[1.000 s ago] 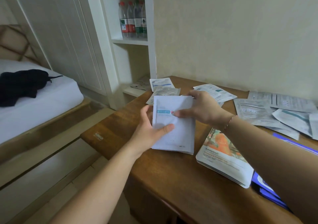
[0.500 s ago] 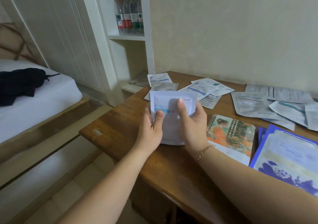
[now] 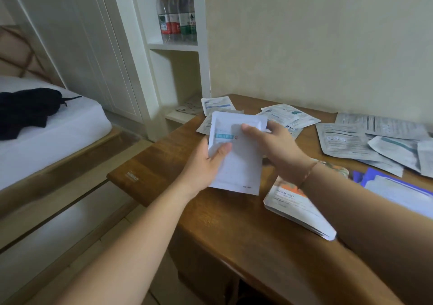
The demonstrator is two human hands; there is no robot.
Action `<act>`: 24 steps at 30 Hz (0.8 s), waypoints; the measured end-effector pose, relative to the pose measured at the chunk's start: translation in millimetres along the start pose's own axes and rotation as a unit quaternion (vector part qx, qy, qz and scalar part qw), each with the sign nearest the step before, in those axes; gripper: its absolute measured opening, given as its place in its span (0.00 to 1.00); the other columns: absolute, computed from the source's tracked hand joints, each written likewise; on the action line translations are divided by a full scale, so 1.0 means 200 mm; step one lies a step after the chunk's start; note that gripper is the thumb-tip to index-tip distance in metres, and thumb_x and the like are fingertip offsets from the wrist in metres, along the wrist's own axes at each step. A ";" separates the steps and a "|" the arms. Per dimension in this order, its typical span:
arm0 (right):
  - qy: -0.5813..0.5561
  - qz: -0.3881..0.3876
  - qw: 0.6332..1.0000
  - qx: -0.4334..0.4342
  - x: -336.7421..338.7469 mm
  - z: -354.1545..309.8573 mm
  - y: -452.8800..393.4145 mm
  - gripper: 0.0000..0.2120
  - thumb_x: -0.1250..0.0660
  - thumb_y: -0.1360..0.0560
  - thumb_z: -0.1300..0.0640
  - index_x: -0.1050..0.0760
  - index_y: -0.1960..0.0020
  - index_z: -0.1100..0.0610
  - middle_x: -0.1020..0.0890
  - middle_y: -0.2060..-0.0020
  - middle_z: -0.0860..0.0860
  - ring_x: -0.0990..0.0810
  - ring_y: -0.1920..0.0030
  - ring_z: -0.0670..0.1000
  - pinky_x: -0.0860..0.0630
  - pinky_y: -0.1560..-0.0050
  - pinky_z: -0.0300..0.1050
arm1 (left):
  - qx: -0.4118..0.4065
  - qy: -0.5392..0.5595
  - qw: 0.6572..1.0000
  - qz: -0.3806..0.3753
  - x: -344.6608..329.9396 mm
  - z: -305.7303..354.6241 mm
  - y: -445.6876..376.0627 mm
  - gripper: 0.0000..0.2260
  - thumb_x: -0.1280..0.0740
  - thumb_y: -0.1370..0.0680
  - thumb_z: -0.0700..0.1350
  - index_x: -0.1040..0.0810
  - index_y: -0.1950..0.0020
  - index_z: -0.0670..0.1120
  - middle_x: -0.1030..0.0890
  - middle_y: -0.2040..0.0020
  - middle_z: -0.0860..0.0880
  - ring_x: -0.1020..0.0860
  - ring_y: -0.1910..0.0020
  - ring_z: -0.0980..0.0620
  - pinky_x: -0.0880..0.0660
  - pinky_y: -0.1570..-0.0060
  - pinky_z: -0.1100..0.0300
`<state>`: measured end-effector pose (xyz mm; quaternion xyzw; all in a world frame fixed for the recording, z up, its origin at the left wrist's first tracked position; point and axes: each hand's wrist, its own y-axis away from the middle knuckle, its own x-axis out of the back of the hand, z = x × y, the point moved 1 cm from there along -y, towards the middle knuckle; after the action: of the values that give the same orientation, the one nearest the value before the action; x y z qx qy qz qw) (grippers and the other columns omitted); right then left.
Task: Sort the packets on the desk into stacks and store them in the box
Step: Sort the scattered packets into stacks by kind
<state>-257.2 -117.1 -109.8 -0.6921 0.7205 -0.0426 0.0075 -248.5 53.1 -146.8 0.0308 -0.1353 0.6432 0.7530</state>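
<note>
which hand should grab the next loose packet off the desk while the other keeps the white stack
Right, probably. The left hand grips the white packets from below, thumb across the front, so it can hold them alone. The right hand only pinches their top edge and is nearer the loose grey packets.

bed [image 3: 46, 131] at left, white sheet, wooden frame below. black cloth [image 3: 25, 110] heaped on bed, cord trailing toward right. padded headboard [image 3: 16, 56] behind, diagonal stitching. white wardrobe doors [image 3: 77, 42] along wall, panelled. white shelf unit [image 3: 201, 46] beside them, open niches. bottles [image 3: 177, 16] upright on upper shelf, close together, red and green labels, red cap on leftmost. lower shelf holds crumpled papers [image 3: 189, 106], blurred. cream wall [image 3: 316, 39] at right. pale floor tiles [image 3: 46, 246] bottom left.
</note>
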 end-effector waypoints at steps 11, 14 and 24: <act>0.041 0.014 0.993 0.106 0.06 0.13 -0.06 0.28 0.33 0.29 0.38 0.26 0.35 0.54 0.18 0.42 0.49 0.19 0.42 0.50 0.20 0.43 0.51 | -0.045 -0.026 0.997 -0.055 -0.10 -0.06 -0.18 0.34 0.36 0.29 0.66 0.41 0.26 0.56 0.28 0.32 0.55 0.28 0.34 0.57 0.24 0.41 0.58; 0.040 0.014 0.992 0.116 0.05 0.16 -0.05 0.30 0.34 0.29 0.38 0.28 0.33 0.53 0.20 0.40 0.48 0.21 0.40 0.48 0.22 0.41 0.49 | -0.038 -0.010 0.997 -0.061 -0.11 -0.08 -0.15 0.34 0.38 0.28 0.66 0.46 0.26 0.57 0.31 0.31 0.57 0.30 0.35 0.59 0.26 0.46 0.66; 0.081 -0.047 0.990 0.107 0.07 0.15 -0.05 0.21 0.33 0.23 0.47 0.31 0.32 0.50 0.22 0.39 0.44 0.23 0.40 0.42 0.24 0.41 0.41 | -0.027 -0.013 0.999 -0.044 -0.11 -0.12 -0.17 0.24 0.37 0.21 0.54 0.42 0.27 0.57 0.29 0.32 0.55 0.29 0.33 0.55 0.26 0.41 0.58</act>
<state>-246.0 -133.1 -137.4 -0.7146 0.6768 -0.1757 0.0205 -215.2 30.9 -170.3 0.0251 -0.1612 0.6048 0.7795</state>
